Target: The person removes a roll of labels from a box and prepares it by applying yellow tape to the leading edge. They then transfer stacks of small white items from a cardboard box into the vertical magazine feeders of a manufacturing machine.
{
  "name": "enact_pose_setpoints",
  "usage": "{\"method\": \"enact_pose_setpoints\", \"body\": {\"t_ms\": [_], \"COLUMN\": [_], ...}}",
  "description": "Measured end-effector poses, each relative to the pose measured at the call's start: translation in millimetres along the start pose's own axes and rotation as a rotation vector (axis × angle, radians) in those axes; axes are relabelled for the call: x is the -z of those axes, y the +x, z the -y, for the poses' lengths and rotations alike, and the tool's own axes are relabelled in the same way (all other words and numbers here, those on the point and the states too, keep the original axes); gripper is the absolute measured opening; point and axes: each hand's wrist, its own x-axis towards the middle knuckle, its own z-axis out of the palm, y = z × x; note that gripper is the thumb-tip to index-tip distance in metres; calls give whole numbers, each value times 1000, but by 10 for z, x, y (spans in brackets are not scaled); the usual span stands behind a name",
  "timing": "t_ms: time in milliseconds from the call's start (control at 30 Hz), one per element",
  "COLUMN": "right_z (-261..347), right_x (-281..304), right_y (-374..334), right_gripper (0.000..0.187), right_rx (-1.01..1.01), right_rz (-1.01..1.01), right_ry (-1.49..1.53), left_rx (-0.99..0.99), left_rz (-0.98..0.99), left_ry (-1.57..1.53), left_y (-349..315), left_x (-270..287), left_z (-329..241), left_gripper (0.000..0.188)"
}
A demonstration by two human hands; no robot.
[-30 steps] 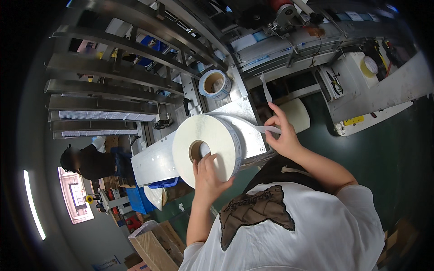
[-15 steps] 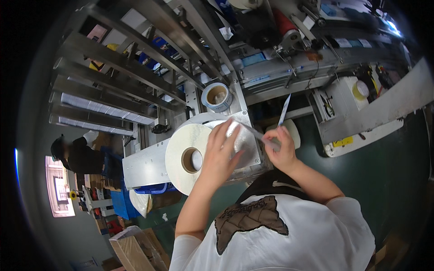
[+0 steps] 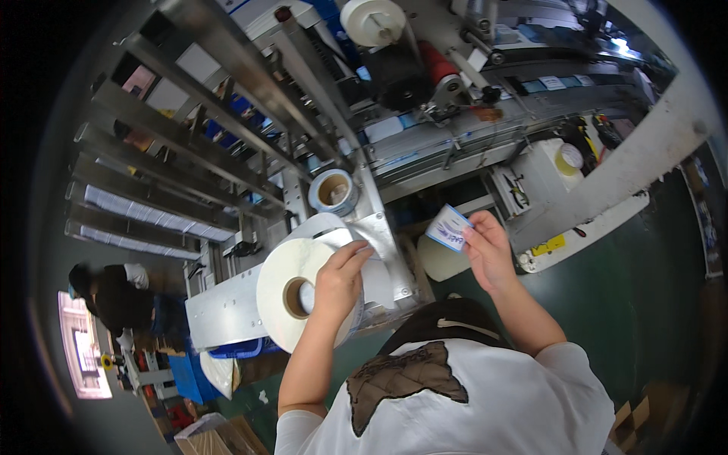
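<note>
My right hand (image 3: 489, 252) pinches a small white label (image 3: 447, 228) with blue edges and printing. It holds the label up over the gap to the right of the metal table. My left hand (image 3: 341, 280) is over the right side of a large white roll (image 3: 277, 265) with a brown core. Its fingers are bent together on a loose white strip (image 3: 379, 280) beside the roll; the thumb is mostly hidden. Behind the roll, a smaller blue-and-white roll (image 3: 334, 191) stands on the metal table (image 3: 224, 307).
Long metal rails (image 3: 189, 133) with stacked white sheets slant across the left. A conveyor machine with a red roller (image 3: 438, 64) runs along the back. A white bin (image 3: 442, 259) stands right of the table. Another person (image 3: 121, 299) is at the far left.
My right hand has risen to the right and turned the label face up. My left hand has moved left and its fingers have drawn together. The whole view has shifted.
</note>
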Motion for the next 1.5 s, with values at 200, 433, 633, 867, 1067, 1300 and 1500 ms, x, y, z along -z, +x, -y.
{"method": "enact_pose_setpoints", "body": {"t_ms": [200,433,633,867,1067,1300,1500], "right_z": [105,592,2066,2470,2427,2002,756], "right_x": [-98,338,1332,1550,1747,1173,-4], "right_y": [67,234,91,50,90,135,-37], "right_gripper": [20,36,41,50,53,50,40], "right_rx": [55,760,1244,1134,1150,1176,996], "right_rz": [-54,-380,-1154,-1265,-1320,-847,112], "right_ry": [-44,-522,-877,-1095,-1124,-880,-1126], "left_rx": [64,188,229,242,297,152,-57], "left_rz": [63,46,104,179,190,65,14], "left_ry": [-88,-165,-198,-141,-174,266,-322], "left_y": [8,-39,-35,36,57,21,196], "left_x": [25,97,65,65,42,75,-34], "left_z": [-16,-97,-162,-227,-268,-498,-717], "left_gripper": [34,26,42,53,54,53,48]}}
